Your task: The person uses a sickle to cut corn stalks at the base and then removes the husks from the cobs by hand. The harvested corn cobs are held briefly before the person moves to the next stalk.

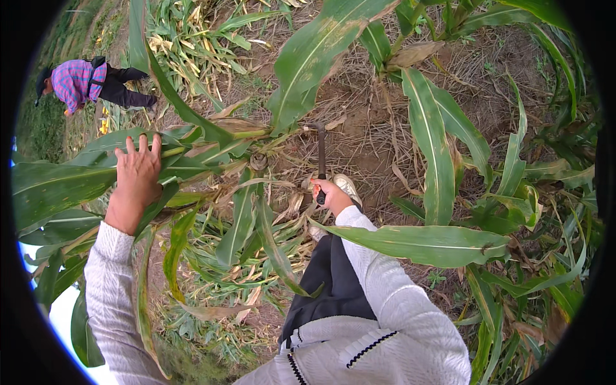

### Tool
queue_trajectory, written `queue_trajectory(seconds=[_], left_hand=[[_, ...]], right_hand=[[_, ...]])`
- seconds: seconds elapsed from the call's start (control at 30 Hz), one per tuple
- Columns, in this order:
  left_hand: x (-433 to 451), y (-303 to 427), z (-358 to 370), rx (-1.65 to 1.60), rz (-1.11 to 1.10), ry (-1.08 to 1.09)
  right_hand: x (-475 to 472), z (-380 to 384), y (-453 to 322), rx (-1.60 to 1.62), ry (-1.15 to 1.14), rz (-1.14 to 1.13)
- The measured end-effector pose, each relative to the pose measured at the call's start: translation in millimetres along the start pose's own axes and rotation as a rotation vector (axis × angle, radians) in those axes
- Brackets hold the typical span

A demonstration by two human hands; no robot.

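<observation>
My left hand point(138, 175) is closed over a bundle of cut or leaning corn stalks point(174, 152) with broad green leaves, at the left of the view. Whether these stalks are still rooted cannot be told. In my right hand point(333, 195) is the dark handle of a sickle-like tool point(322, 149). Its head bends to the left near the stalk bases, and the blade is mostly hidden by leaves and dry litter. Dry husks point(240, 126) hang about the stalks between both hands.
Standing corn plants point(433, 139) fill the right side, and one long leaf point(433, 244) crosses over my right forearm. Cut corn stalks point(192, 53) lie on the ground at upper left. Another person point(79, 82) in a plaid shirt bends there. My shoe point(347, 187) stands on straw-covered soil.
</observation>
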State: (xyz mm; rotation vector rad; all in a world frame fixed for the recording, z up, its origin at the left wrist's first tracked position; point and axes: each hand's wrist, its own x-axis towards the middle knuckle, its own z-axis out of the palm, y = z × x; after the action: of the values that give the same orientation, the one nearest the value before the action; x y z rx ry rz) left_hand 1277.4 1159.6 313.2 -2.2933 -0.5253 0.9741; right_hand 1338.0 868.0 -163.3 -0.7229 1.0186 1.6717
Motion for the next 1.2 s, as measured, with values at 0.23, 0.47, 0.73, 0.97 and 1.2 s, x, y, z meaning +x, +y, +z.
queue_trajectory(seconds=[0.23,0.47,0.73,0.97,1.2], left_hand=[[-14.6,-5.0,31.2,-0.146,0.026,-0.05],[-53.4,16.6,5.2,-0.273,0.142,0.141],[-37.8,0.2,55.2,-0.012,-0.005,-0.038],[-51.1,-36.1,127.4,-0.064,-0.003,0.053],[-64.6,-46.9,186.0,-0.067,-0.026,0.12]], right_hand=[[-33.9,-34.7,39.1,-0.033,-0.028,0.013],[-72.4,-26.1,39.1,-0.235,-0.213,-0.313],[-39.6,-37.1,35.3,-0.224,-0.071,-0.146],[-71.1,-33.9,61.8,-0.29,-0.152,-0.539],[-48.2,-17.1,51.2,-0.523,-0.068,-0.642]])
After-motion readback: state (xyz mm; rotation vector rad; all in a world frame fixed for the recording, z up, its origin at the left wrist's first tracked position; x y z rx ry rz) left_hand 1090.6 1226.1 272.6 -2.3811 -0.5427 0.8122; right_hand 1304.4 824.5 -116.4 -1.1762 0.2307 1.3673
